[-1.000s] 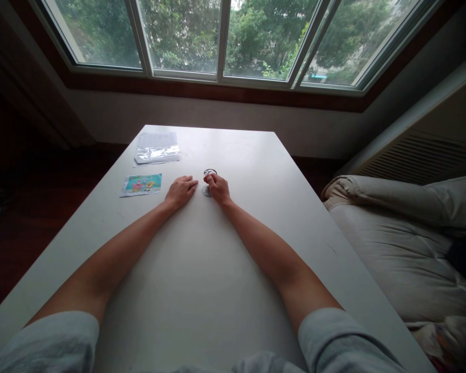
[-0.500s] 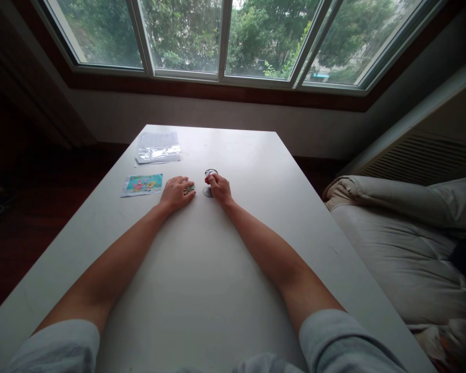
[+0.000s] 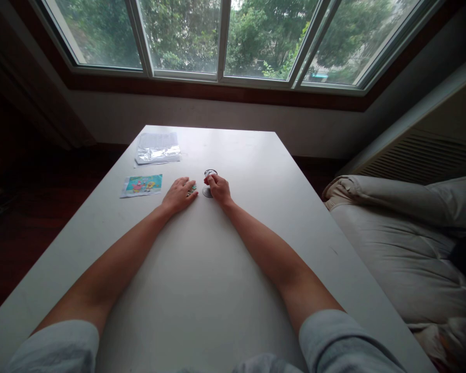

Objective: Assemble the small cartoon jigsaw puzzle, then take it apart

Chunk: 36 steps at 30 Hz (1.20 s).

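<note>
My left hand [image 3: 177, 195] lies palm down on the white table [image 3: 194, 290], its fingers outstretched and slightly parted. Small multicoloured pieces [image 3: 191, 190] show between and under its fingers; their exact kind is too small to tell. To its right, my right hand [image 3: 219, 189] is closed on a small upright object with a dark round rim [image 3: 210, 171] above the fingers. A round grey disc [image 3: 207, 192], perhaps its base, shows below them, and something red peeks out by the fingertips. The hand hides the middle of this object.
Left of my left hand lies a card with a colourful cartoon picture [image 3: 142, 185]. Behind it is a clear plastic sleeve with paper [image 3: 158, 148]. A pale padded seat [image 3: 396, 248] stands along the table's right side, and a window [image 3: 221, 41] is beyond the far edge.
My left hand drew back to the left, uncovering the small pieces, then shifted slightly right again with them. My right hand has stayed in place, holding the rimmed object.
</note>
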### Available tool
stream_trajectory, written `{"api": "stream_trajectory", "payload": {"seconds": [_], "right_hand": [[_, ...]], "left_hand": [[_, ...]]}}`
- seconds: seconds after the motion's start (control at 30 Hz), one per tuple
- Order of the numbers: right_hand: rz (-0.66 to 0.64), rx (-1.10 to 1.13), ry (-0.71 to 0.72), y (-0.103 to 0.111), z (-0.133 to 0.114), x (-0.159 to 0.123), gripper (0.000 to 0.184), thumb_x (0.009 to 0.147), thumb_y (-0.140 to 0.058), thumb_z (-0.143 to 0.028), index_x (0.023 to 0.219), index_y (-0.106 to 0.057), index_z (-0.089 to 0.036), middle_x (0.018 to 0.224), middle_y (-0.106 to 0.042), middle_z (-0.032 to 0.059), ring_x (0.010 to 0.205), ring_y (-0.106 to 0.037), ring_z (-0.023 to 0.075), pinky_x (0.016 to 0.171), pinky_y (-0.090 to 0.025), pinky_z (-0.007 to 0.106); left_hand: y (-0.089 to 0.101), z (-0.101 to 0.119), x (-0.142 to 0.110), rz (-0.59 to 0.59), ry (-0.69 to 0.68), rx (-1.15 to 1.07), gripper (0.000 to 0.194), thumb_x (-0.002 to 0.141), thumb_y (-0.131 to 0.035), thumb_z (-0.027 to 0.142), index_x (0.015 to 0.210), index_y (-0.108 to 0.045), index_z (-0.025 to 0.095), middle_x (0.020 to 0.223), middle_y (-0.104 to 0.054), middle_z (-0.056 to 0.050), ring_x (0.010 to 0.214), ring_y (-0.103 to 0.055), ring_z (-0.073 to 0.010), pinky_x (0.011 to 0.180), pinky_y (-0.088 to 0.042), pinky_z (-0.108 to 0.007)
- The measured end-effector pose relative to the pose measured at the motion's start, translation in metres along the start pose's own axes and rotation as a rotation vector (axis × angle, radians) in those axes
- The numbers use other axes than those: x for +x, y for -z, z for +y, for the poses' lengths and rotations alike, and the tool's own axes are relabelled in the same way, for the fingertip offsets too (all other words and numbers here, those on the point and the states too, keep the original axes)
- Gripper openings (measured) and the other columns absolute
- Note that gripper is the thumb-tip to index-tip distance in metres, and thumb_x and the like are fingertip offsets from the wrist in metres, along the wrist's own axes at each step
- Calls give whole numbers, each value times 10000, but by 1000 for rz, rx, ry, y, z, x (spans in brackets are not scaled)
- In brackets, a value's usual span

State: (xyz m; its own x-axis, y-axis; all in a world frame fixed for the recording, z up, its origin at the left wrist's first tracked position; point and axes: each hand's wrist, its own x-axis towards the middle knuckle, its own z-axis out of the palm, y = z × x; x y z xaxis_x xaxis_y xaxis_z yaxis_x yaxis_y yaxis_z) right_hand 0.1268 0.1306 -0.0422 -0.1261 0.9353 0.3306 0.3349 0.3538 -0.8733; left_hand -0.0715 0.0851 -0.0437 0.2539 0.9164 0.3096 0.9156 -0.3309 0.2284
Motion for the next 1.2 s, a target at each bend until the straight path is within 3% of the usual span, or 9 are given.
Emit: {"api": "stream_trajectory", "payload": {"seconds": [0.13, 0.33, 0.53, 0.7, 0.87, 1.2], "right_hand": [[8, -3, 14, 0, 1, 0, 366, 985, -436, -434, 840, -706, -233, 859, -750, 3, 851, -699, 169, 822, -501, 279], [-3, -13, -7, 1, -1, 0, 362, 987, -436, -428, 839, -704, -234, 859, -751, 0, 853, -699, 166, 816, -499, 273], [-1, -12, 5, 1, 0, 0, 360, 985, -444, -426, 832, -706, -232, 844, -749, -2, 838, -697, 163, 809, -492, 269], [-4, -24, -1, 1, 0, -1, 360, 987, -445, -417, 851, -720, -229, 862, -752, 6, 840, -693, 166, 823, -494, 273], [-3, -21, -4, 0, 1, 0, 352, 985, -453, -415, 854, -725, -234, 859, -751, 6, 841, -694, 169, 827, -496, 276], [1, -32, -12, 0, 1, 0, 368, 987, -438, -436, 849, -715, -237, 841, -748, 2, 835, -695, 165, 821, -497, 270]], "left_hand": [[0, 4, 0, 41, 24, 26, 549, 961, -505, 505, 1424, -564, 215, 1381, -545, -134, 1311, -449, -308, 1156, -353, -441], [-1, 2, 0, 63, 129, 41, 610, 921, -549, 589, 1400, -579, 213, 1434, -524, -151, 1361, -415, -342, 1184, -289, -501], [0, -1, 0, 8, 39, -26, 636, 925, -563, 572, 1439, -553, 197, 1457, -518, -150, 1372, -442, -306, 1182, -336, -438], [1, 3, -1, -32, -27, -30, 499, 981, -492, 489, 1418, -581, 267, 1476, -511, -99, 1379, -440, -270, 1199, -331, -435], [-1, 5, 1, -34, -23, -20, 449, 1017, -423, 443, 1404, -607, 308, 1474, -524, -74, 1382, -439, -267, 1203, -335, -449], [-10, -5, 14, 19, 21, -54, 410, 1007, -445, 403, 1339, -665, 306, 1441, -568, -53, 1355, -476, -248, 1201, -348, -422]]}}
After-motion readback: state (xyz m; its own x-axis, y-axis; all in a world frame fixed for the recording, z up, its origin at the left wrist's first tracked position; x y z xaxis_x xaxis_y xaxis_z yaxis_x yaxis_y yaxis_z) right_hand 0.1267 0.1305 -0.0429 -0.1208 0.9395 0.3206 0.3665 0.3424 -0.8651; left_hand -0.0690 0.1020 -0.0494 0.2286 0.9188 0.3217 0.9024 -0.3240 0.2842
